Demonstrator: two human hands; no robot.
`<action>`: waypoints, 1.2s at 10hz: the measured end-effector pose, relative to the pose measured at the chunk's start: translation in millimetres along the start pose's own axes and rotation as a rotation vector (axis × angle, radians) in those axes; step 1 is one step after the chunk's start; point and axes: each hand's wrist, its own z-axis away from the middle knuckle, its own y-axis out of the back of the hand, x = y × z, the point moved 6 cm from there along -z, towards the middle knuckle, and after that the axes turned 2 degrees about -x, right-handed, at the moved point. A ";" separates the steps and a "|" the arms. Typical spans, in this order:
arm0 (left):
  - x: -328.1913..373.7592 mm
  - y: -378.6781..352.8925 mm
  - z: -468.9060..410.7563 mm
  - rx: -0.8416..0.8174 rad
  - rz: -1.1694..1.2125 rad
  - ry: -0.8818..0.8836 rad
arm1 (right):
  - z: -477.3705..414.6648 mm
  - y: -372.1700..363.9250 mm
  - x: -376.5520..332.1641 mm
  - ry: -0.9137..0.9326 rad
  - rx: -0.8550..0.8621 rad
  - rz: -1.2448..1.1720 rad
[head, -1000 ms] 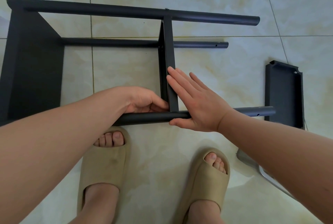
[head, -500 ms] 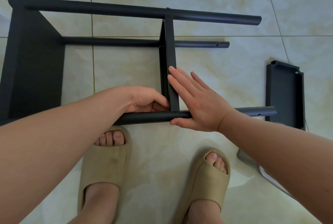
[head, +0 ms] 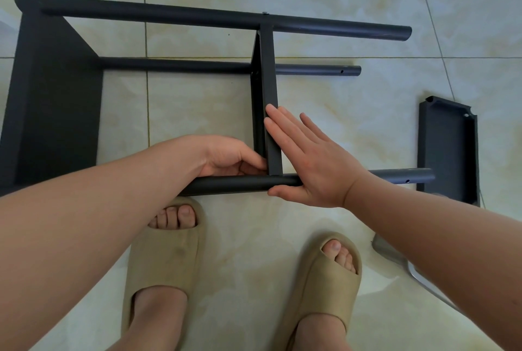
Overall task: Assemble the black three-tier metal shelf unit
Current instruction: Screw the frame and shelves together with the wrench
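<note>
While half a second has passed, nothing I can see has shifted: the shelf frame (head: 197, 16) lies on its side across the upper part of the picture as before, and both hands keep their places. Its end shelf (head: 56, 102) stands at the left, cut off by the picture's left edge. Three tubes run rightward from it. The middle shelf (head: 268, 82) stands upright between the back tube (head: 339, 28) and the front tube (head: 240, 184). The tubes' right ends are bare.

Open floor (head: 353, 113) lies right of the middle shelf as far as the loose shelf (head: 449, 153), which stands on edge at the right, behind the front tube's tip. I cannot tell whether they touch.

The right hand (head: 308, 161) is flat with straight fingers, its fingertips against the right face of the middle shelf and its thumb along the near side of the front tube. The left hand (head: 228, 157) sits in the corner on the shelf's other side, fingers curled in, thumb tip touching the shelf. Its fingertips are hidden, so I cannot tell whether it grasps anything.

Two tan slippers (head: 166, 260) stand below the front tube. At the lower right a shiny metal piece (head: 392, 251) shows past the right forearm, which covers most of it.
</note>
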 end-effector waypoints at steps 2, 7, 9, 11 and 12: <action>2.8 -0.9 -3.3 0.054 -0.074 -0.048 | 0.5 0.0 -0.3 0.000 -0.004 0.006; 2.3 -2.6 -1.5 -0.001 0.026 -0.043 | 0.3 0.5 -0.5 -0.005 -0.008 -0.006; 2.5 -1.1 -1.0 0.049 0.012 -0.034 | 0.1 1.0 -0.3 -0.006 -0.007 -0.005; 0.6 -0.8 -0.4 0.036 0.031 0.005 | 0.1 0.4 -0.4 -0.004 -0.009 -0.008; 1.0 -1.2 -1.0 0.026 0.012 -0.006 | 0.1 0.6 -0.3 -0.005 -0.009 -0.006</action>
